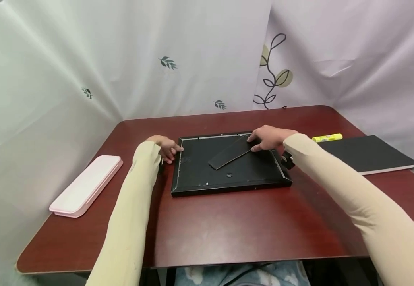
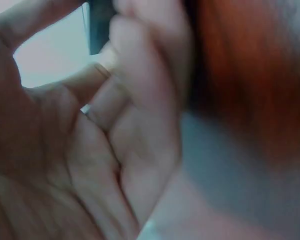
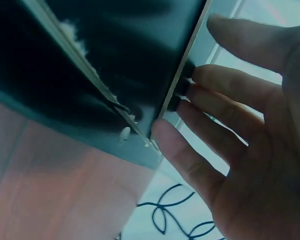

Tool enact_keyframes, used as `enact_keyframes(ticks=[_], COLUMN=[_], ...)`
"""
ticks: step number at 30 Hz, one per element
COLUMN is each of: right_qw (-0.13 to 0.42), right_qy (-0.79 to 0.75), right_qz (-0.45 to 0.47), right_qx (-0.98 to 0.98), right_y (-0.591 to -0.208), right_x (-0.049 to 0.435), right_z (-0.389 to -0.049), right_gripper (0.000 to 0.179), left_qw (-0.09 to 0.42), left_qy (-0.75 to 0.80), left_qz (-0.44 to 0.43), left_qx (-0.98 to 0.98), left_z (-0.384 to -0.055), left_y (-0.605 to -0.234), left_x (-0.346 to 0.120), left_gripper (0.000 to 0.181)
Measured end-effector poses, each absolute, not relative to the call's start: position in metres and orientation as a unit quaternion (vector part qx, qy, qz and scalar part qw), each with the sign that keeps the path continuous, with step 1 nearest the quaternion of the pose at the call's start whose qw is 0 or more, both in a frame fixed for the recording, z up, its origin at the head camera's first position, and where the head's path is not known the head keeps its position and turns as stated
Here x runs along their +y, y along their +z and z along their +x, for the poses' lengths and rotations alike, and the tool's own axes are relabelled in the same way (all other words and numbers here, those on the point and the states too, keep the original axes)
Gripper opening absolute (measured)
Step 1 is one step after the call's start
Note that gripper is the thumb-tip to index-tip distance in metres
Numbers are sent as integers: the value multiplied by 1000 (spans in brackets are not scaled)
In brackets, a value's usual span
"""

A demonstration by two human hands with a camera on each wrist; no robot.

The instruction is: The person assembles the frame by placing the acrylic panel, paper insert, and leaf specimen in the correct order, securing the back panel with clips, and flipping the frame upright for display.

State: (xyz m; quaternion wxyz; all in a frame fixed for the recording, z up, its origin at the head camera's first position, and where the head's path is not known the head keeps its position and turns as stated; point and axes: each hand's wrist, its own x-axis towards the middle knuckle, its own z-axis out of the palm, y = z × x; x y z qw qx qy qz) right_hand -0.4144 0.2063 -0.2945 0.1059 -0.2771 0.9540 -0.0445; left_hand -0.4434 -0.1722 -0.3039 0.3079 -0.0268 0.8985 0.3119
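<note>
A black picture frame (image 1: 200, 167) lies face down on the dark red table, its backing board and slanted easel stand (image 1: 228, 155) showing in the head view. At the frame's left edge, my left hand (image 1: 163, 146) grips with the thumb on the rim and the other fingers low beside it. The left wrist view shows that hand's curled fingers (image 2: 140, 75) close up, with a dark corner beyond them. My right hand (image 1: 270, 137) reaches over the frame's right side. Its loosely extended fingers (image 3: 230, 80) touch the board edge at the stand's upper end.
A white and pink case (image 1: 87, 184) rests on the table's left side. A black-covered book (image 1: 369, 153) lies at the right, with a yellow marker-like stick (image 1: 327, 138) at its back edge. A pale patterned curtain (image 1: 192, 59) hangs behind the table (image 1: 246, 230).
</note>
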Motion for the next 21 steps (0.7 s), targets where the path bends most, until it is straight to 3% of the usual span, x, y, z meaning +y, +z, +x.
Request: enact_keyframes(ticks=[5,8,12,21], right_qw=[92,95,125,135], right_qy=[-71,-69,-56,-67], right_qz=[-273,-268,-255,-231], right_qx=[955,956,957,961], right_y=[-300,-303,-307,-308], right_x=[202,191,183,179], right_z=[-423,-432,-438,-439], right_gripper=[53,64,66,63], left_qw=[160,113,127,141], left_qy=[170,115,94,70], left_qz=[31,104,173,181], left_qx=[972,981,972,971], left_z=[-436,-437,-442,-442], left_y=[-293,-294,-299,-302], left_x=[-158,-150,-139,-132], left_gripper=[62,77,90,71])
